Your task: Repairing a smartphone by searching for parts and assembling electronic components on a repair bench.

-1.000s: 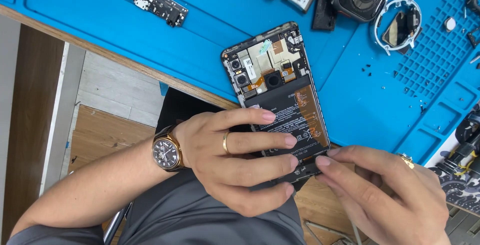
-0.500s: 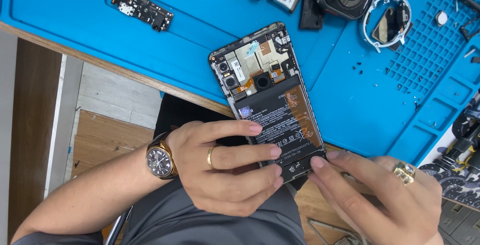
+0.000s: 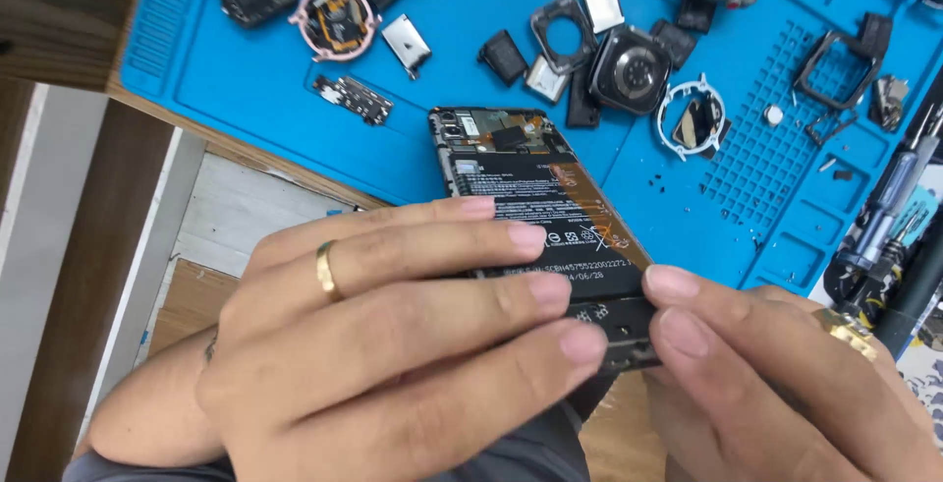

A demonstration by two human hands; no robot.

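The left hand (image 3: 393,344), a gold ring on one finger, lies with its fingers stretched nearly flat and close together across the near end of the opened black smartphone (image 3: 550,236), whose back cover is off so its black battery and circuit board show. The phone slants up from between both hands, its far end over the blue silicone work mat (image 3: 246,99). The right hand (image 3: 776,384), also ringed, pinches the phone's lower right edge with curled fingertips. Farther right on the mat lie a round white watch frame (image 3: 691,118) and a black square watch bezel (image 3: 835,67).
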